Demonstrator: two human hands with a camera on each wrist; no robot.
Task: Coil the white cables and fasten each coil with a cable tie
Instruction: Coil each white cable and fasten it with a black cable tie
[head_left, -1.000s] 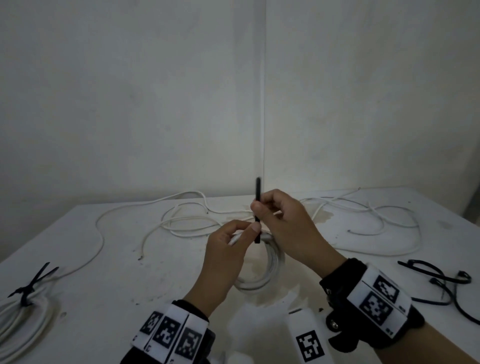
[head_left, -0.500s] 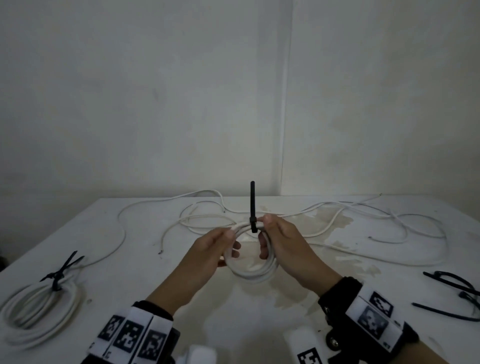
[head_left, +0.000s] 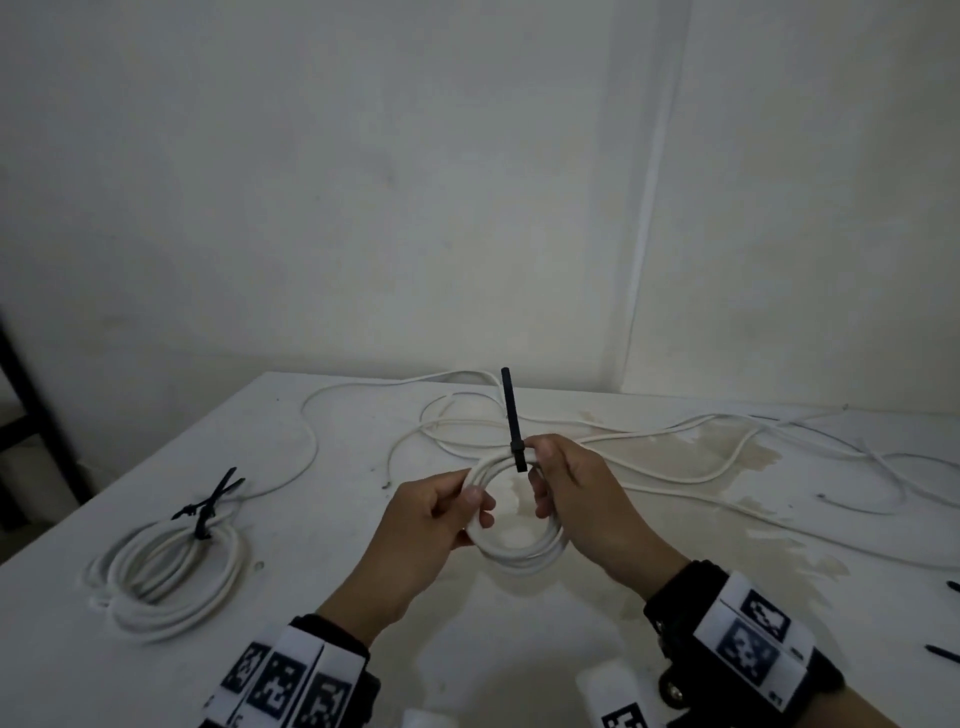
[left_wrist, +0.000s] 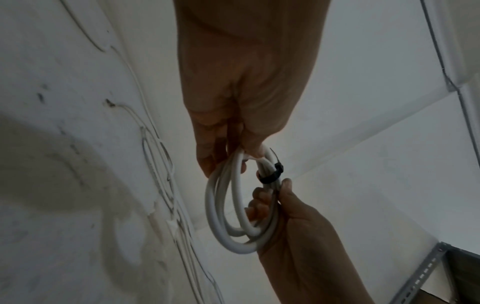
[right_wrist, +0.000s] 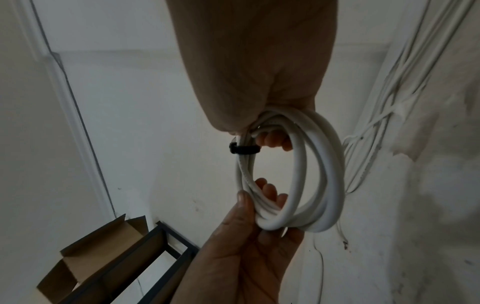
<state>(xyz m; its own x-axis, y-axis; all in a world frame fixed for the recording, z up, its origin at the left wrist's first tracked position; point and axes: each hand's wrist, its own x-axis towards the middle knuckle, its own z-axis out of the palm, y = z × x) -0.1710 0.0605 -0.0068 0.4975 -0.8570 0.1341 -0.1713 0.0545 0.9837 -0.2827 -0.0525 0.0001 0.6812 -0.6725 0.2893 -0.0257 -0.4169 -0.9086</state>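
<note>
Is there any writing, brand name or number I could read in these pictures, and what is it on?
No words, brands or numbers can be read.
Left wristband: black-and-white square code patterns, no letters.
Right wristband: the same kind of patterns; a tiny dark mark at its edge is too small and blurred to read.
White cable coil, black cable tie, cardboard box: no print visible.

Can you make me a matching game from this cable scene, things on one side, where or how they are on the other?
Things:
1. small coil
2. big tied coil
3. loose cables
4. black cable tie

States:
A. sprawled uncoiled across the table's far side
B. cinched round the small coil, tail sticking up
C. held in both hands
D. lying on the table at the left

Pairs: 1-C, 2-D, 3-A, 4-B
</note>
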